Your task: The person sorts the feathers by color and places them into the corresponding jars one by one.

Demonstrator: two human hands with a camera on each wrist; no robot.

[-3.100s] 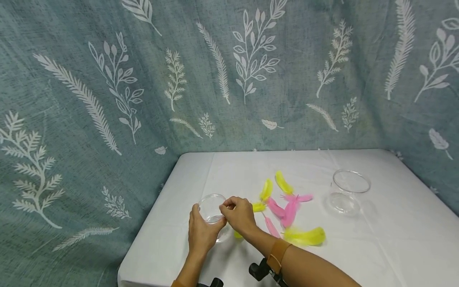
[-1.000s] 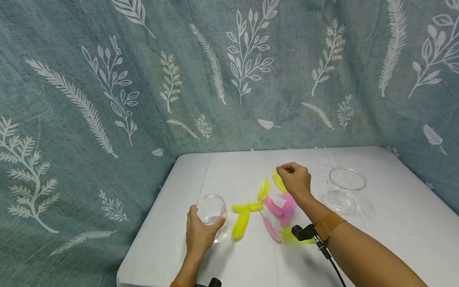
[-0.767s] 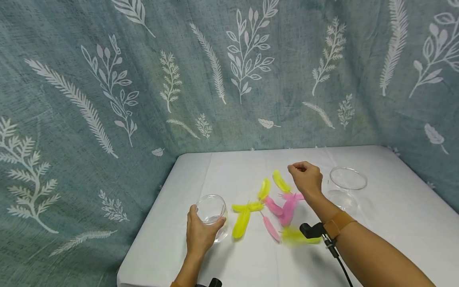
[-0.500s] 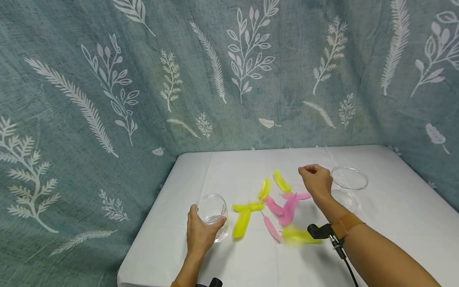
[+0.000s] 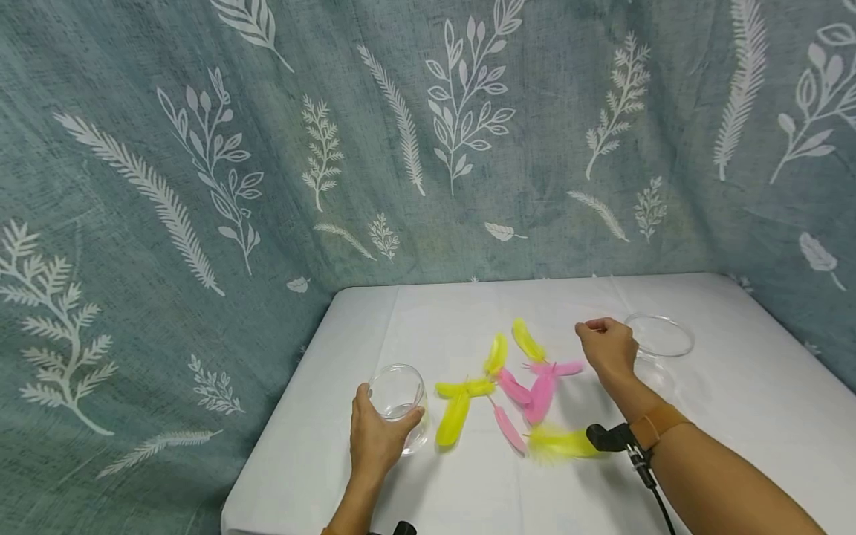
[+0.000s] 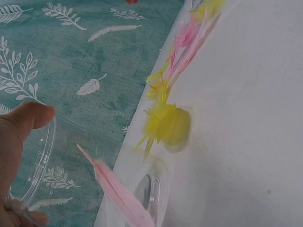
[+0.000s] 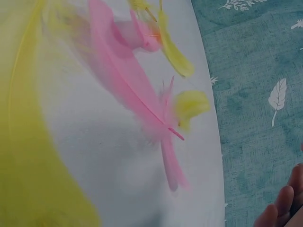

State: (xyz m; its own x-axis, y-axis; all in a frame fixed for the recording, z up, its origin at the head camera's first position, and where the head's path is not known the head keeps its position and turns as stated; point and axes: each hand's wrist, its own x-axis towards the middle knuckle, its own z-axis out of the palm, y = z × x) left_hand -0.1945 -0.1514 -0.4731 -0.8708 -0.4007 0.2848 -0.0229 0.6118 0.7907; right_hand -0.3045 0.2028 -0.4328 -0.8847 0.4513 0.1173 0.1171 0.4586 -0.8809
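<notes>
My left hand [image 5: 377, 438] grips a small clear cup [image 5: 397, 386] from the near left, thumb and fingers round its upper wall. In the left wrist view a pale pink feather [image 6: 124, 194] shows within the cup's outline. My right hand [image 5: 607, 345] hovers above the table, fingers loosely bent, nothing visible in it. Below and to its left lie pink feathers [image 5: 540, 397] and several yellow ones, among them a fluffy yellow feather [image 5: 558, 443] under the wrist camera. In the right wrist view only fingertips of the right hand [image 7: 284, 203] show.
A wider clear cup [image 5: 662, 355] stands at the back right, partly behind my right hand and forearm. A white cloth [image 5: 756, 416] covers the table. A blue-green leaf-patterned curtain [image 5: 428, 223] hangs behind and to the left.
My right hand has left the left cup's rim and moved right across the feathers, up to beside the wider cup. My left hand still grips its cup in place.
</notes>
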